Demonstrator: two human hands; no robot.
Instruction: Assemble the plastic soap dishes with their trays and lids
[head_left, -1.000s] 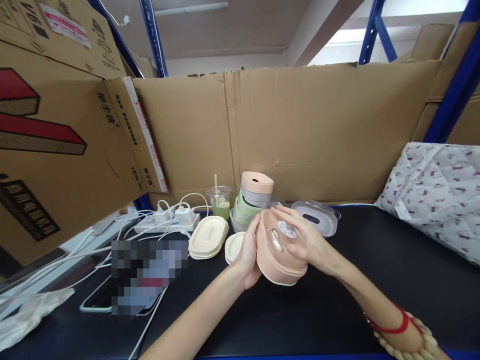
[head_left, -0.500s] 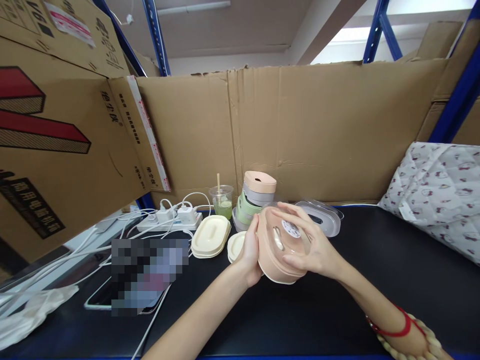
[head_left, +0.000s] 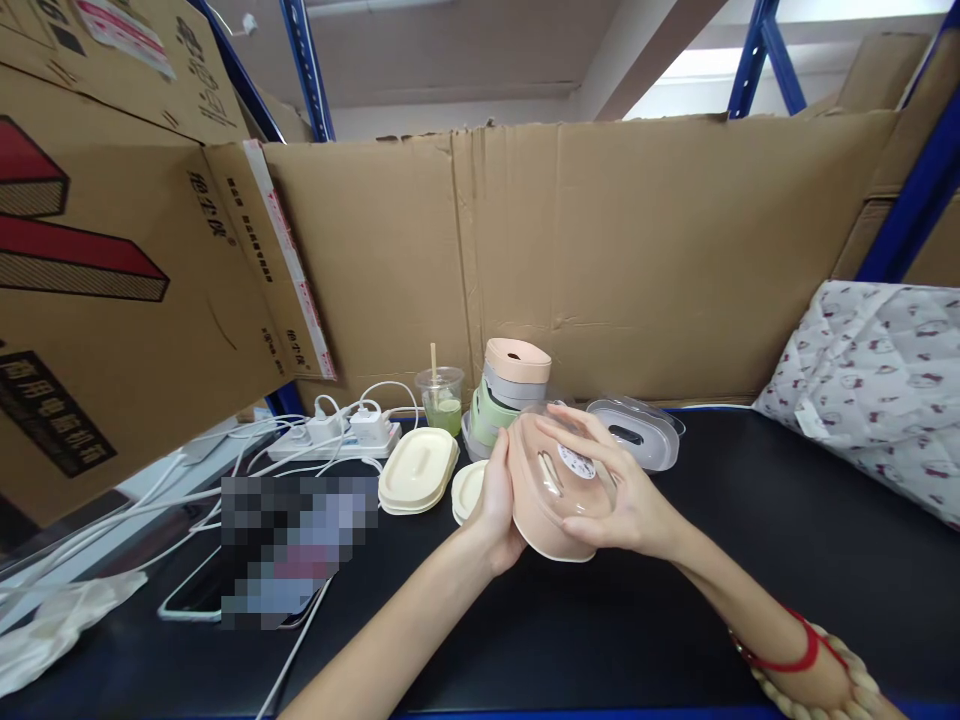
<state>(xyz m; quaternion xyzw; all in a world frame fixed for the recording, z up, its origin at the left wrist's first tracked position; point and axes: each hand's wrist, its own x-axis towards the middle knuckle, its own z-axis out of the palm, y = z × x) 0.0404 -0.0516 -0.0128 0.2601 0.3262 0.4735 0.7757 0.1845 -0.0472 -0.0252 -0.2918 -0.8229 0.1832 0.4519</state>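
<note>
A pink plastic box [head_left: 551,535] is held tilted above the table in front of me. My left hand [head_left: 495,515] wraps its left side and underside. Over its top lies a clear lid [head_left: 553,478], with a round printed sticker and a pale oblong detail. My right hand [head_left: 626,490] grips this lid from the right, thumb near the front and fingers across the far part. Whether the lid is fully seated I cannot tell. Behind the box, partly hidden, stands a stack of pink, grey and green boxes [head_left: 517,365]. Cream lids [head_left: 418,470] lie to the left.
A smaller cream lid [head_left: 466,488] is beside my left hand. Grey clear-rimmed lids [head_left: 652,450] lie at the right back. Leftward are a drink cup [head_left: 442,405], a power strip [head_left: 334,440] with cables and a phone [head_left: 187,600]. A patterned quilted bag [head_left: 885,380] stands far right.
The clear lid now stands more raised and domed over the pink box, with my right fingers still on it. Both hands and the box have shifted slightly left in view.
</note>
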